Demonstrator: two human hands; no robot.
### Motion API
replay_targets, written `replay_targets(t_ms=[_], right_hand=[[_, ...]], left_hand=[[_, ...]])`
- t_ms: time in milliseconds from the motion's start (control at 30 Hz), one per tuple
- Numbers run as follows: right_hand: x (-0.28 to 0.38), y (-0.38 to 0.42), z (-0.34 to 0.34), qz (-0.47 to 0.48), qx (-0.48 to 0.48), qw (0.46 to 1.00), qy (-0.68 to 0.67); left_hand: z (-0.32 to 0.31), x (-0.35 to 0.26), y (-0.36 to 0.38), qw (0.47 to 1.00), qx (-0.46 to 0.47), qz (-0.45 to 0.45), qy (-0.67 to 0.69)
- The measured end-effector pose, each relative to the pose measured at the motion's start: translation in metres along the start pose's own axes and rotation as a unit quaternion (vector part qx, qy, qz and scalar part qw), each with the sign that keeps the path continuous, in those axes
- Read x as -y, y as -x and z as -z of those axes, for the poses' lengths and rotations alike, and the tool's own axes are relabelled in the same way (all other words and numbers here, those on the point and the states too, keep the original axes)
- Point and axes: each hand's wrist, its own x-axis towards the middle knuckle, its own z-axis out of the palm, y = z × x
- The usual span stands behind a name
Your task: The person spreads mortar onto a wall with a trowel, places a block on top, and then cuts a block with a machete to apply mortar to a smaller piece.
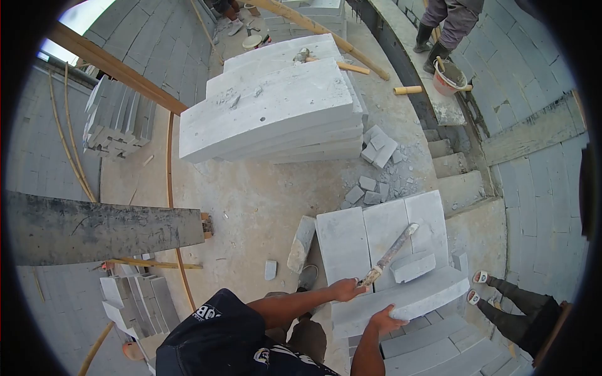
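Note:
My left hand (348, 290) is closed round the near end of a long, narrow, dust-caked tool (392, 252), whose kind I cannot tell. The tool slants up and right over pale, upright-edged blocks (342, 235) laid side by side. My right hand (385, 320) grips the near edge of a long, pale concrete block (429, 293), fingers on its top and side. Close beyond that block lies a shorter block piece (413, 267), beside the tool. Under and in front of the long block, more blocks (420, 341) are stacked.
A large stack of long blocks (269, 103) stands ahead, with a hammer (302, 56) on top. Broken pieces (379, 147) litter the floor. A bucket (448, 78) sits by a person's boots (433, 53); another person's legs (517, 307) show right. A beam (106, 229) juts in left.

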Motion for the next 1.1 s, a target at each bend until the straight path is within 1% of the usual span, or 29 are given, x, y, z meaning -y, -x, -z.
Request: replay_targets(t_ms=[67,133,167,233,267,300,367,400,467,500,567,600,667,700,733,767,800,833,867,900,967,1000,1033,1067,1100], right_hand=[[0.001,-0.001,0.002,-0.006,0.011,1.000,-0.008],[0.012,0.005,0.014,-0.015,0.023,1.000,-0.013],[0.017,0.008,0.021,-0.018,0.029,0.999,-0.029],[0.023,0.011,0.027,-0.031,0.024,0.998,-0.044],[0.023,0.012,0.024,-0.023,0.026,0.999,-0.034],[0.018,0.009,0.022,-0.020,0.022,0.999,-0.024],[0.006,0.002,0.008,-0.002,0.010,1.000,-0.024],[0.006,0.004,0.013,-0.014,0.002,1.000,-0.021],[0.017,0.010,0.027,-0.009,0.034,0.998,-0.042],[0.015,0.011,0.032,-0.013,0.034,0.998,-0.042],[0.016,0.008,0.035,-0.018,0.091,0.994,-0.063],[0.009,0.007,0.028,-0.017,0.095,0.993,-0.070],[-0.013,-0.002,-0.005,0.057,-0.043,0.997,0.029],[-0.006,0.002,0.005,0.060,-0.040,0.997,0.021],[-0.004,0.007,0.017,0.153,-0.038,0.987,-0.043],[0.001,0.017,0.035,0.242,-0.035,0.964,-0.103],[0.009,0.029,0.047,0.239,-0.034,0.965,-0.104],[0.022,0.041,0.059,0.104,0.234,0.893,-0.370],[0.032,0.052,0.072,-0.046,0.458,0.674,-0.578],[0.038,0.063,0.090,-0.048,0.453,0.677,-0.578],[0.038,0.081,0.117,-0.049,0.548,0.624,-0.555],[0.026,0.082,0.116,-0.055,0.547,0.629,-0.550],[0.016,0.084,0.111,0.027,0.529,0.695,-0.487],[0.009,0.086,0.105,0.111,0.508,0.748,-0.413],[0.005,0.084,0.109,0.110,0.519,0.747,-0.400]], left_hand=[[0.001,-0.002,0.008,1.000,-0.003,0.008,0.014],[-0.002,0.003,0.011,0.999,-0.049,-0.018,-0.012],[-0.003,0.004,0.015,0.999,-0.046,-0.018,-0.011],[-0.001,0.003,0.014,0.997,-0.069,-0.016,0.007],[-0.003,0.002,0.014,0.995,-0.096,-0.009,0.030],[-0.005,-0.002,0.015,0.997,-0.073,-0.022,0.024],[0.000,-0.010,0.019,0.991,-0.084,-0.008,0.105],[0.002,-0.019,0.026,0.992,-0.071,-0.012,0.102],[0.004,-0.040,0.049,0.988,-0.050,-0.012,0.147],[-0.002,-0.038,0.057,0.988,-0.047,-0.012,0.145],[-0.009,-0.036,0.073,0.983,-0.066,-0.026,0.167],[-0.012,-0.032,0.085,0.984,-0.071,-0.027,0.162],[-0.025,-0.018,0.110,0.983,-0.073,-0.059,0.161],[-0.032,-0.010,0.121,0.983,-0.080,-0.061,0.156],[-0.039,0.000,0.132,0.986,-0.067,-0.073,0.137],[-0.043,0.009,0.142,0.988,-0.052,-0.083,0.118],[-0.046,0.011,0.156,0.989,-0.051,-0.081,0.116],[-0.049,0.006,0.173,0.990,-0.026,-0.089,0.106],[-0.053,0.005,0.183,0.990,0.001,-0.099,0.097],[-0.062,0.011,0.188,0.990,0.008,-0.099,0.098],[-0.083,0.027,0.200,0.966,0.046,-0.142,0.211],[-0.088,0.039,0.201,0.963,0.097,-0.074,0.241],[-0.093,0.047,0.198,0.962,0.097,-0.070,0.247],[-0.099,0.057,0.197,0.978,0.079,-0.107,0.160],[-0.104,0.064,0.199,0.986,0.059,-0.140,0.074]])
